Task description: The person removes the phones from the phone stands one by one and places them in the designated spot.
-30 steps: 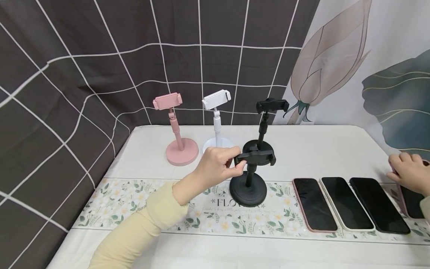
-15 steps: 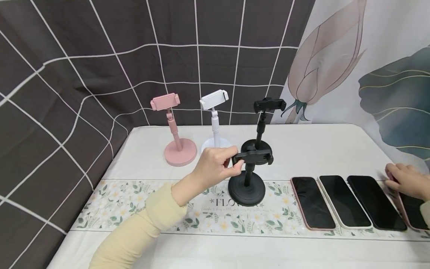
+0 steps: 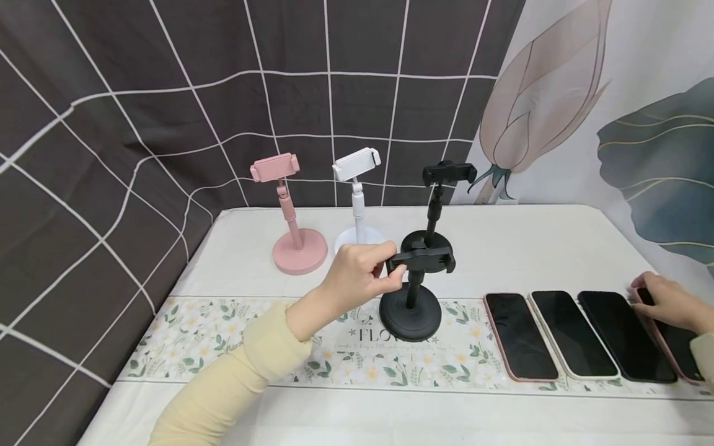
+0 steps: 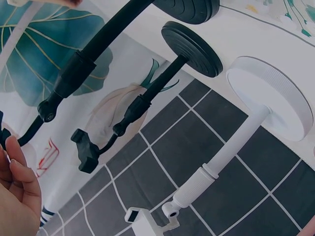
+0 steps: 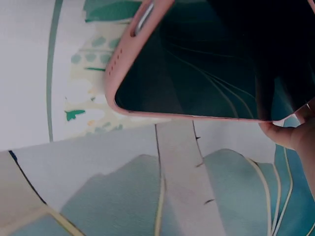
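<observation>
My left hand [image 3: 361, 269] pinches the left end of the clamp on the front black phone stand [image 3: 411, 316], thumb below and fingers above. This stand is upright on the floral strip. In the left wrist view, the curled fingers [image 4: 24, 179] of that hand are at the left edge, where the clamp is mostly cut off. At the far right, my right hand [image 3: 672, 303] grips the upper end of a phone in a pink case [image 3: 677, 348], partly covering it. The right wrist view shows a fingertip [image 5: 275, 133] against the edge of this phone [image 5: 197, 73], screen up.
Behind stand a pink phone stand [image 3: 300, 251], a white one [image 3: 359, 207] and another black one [image 3: 435, 214]. Left of the held phone lie a pink-edged phone [image 3: 521, 337], a white-edged phone [image 3: 573, 334] and a black phone [image 3: 627, 337]. A dark gridded cloth [image 3: 223, 105] hangs behind.
My right hand has shifted the far-right phone leftward, up beside the black phone, and its fingers now sit over the upper end. My left hand keeps its pinch on the clamp.
</observation>
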`<action>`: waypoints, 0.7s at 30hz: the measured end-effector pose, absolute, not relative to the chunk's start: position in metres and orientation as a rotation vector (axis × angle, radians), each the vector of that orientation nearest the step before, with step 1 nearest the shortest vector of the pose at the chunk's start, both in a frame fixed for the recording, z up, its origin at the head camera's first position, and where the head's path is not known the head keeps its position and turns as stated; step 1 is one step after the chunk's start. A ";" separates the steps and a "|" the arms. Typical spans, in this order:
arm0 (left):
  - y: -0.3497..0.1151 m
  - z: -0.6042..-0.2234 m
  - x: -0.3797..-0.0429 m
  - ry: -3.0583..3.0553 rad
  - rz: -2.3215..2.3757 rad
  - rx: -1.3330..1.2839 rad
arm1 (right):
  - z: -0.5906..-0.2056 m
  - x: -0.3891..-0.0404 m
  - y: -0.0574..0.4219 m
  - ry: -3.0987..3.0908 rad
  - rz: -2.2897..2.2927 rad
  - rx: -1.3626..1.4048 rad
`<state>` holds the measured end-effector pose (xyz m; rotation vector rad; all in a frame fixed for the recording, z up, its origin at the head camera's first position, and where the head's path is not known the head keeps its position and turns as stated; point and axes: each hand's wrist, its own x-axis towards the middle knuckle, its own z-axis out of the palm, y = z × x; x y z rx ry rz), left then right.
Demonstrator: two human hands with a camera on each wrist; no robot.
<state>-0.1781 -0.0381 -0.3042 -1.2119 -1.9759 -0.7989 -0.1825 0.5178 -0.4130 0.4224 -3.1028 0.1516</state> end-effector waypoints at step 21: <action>-0.036 -0.305 -0.177 -1.985 -0.839 -1.191 | -0.426 -0.177 0.517 -2.960 0.334 0.401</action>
